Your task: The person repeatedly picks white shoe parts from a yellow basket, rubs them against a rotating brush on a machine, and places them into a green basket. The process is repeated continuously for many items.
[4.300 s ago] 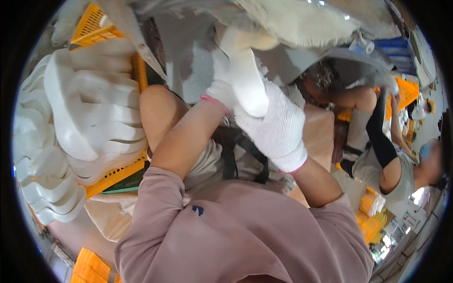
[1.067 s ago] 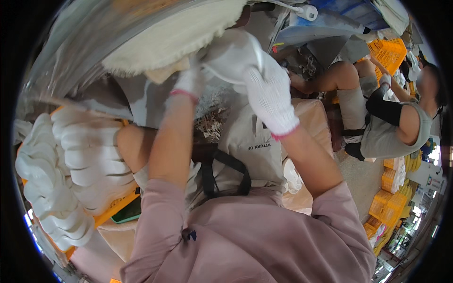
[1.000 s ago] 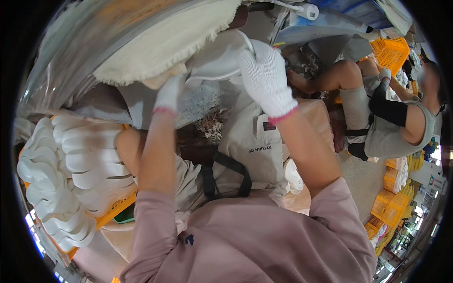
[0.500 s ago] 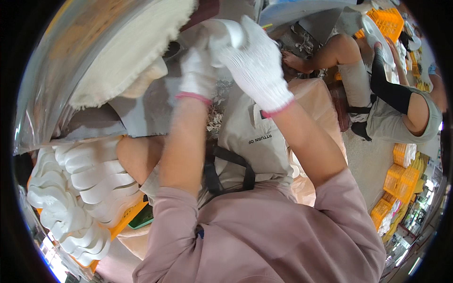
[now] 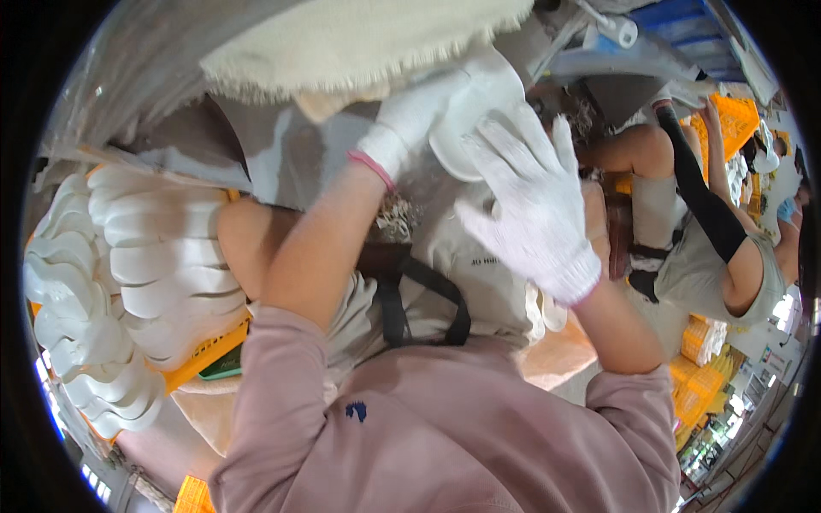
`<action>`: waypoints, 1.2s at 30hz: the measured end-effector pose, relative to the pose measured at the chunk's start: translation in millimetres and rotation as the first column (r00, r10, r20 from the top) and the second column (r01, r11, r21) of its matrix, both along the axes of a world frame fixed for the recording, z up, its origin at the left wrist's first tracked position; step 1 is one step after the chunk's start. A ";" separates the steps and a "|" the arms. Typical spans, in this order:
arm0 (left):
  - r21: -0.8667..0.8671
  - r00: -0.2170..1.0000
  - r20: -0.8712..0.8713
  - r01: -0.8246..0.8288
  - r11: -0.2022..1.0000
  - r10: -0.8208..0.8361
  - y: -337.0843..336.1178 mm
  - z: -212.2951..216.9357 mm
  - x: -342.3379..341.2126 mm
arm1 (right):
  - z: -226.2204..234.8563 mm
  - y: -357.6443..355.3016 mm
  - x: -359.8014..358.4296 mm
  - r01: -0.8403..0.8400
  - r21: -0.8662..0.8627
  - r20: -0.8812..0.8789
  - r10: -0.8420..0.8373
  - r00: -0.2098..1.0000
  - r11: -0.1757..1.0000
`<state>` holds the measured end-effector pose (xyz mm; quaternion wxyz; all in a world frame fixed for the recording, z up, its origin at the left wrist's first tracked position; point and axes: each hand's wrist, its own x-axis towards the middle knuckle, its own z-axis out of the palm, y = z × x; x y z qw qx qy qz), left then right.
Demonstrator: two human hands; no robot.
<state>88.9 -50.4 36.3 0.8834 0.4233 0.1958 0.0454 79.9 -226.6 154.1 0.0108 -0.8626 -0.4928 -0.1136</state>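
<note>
My left hand [image 5: 419, 113], in a white knit glove with a pink cuff, is closed on the edge of a white, rounded shoe sole [image 5: 455, 141]. The sole is held up in front of me, just below a large cream cloth wheel [image 5: 359, 47] with a frayed edge. My right hand [image 5: 532, 201], gloved alike, has its fingers spread. Its fingertips overlap the sole's near right side; whether they touch it I cannot tell.
Many stacked white soles [image 5: 175, 265] fill an orange crate [image 5: 205, 352] on my left. Pale shavings [image 5: 398, 215] lie beneath my hands. On the right sits a co-worker with a black sleeve [image 5: 705, 184], near another orange crate [image 5: 735, 128].
My hands have come nearer and to the right, and the sole now shows its broad face. My right hand has opened its fingers. The view has shifted, with the cloth wheel higher in it.
</note>
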 end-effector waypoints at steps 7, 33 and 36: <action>-0.632 0.971 0.239 0.149 0.760 0.008 23.9 -14.3 -90.9 | -33.3 16.7 -58.3 -0.258 0.299 -0.145 0.311 0.939 0.919; -0.402 0.911 0.175 -0.279 0.872 0.372 70.6 -8.7 -34.3 | -31.7 99.9 -43.8 0.452 0.323 -0.945 0.253 0.208 0.832; -0.619 0.968 0.126 -0.096 0.780 0.218 66.6 -14.8 -50.3 | -6.2 102.5 -51.6 0.049 0.331 -0.829 0.265 0.493 0.942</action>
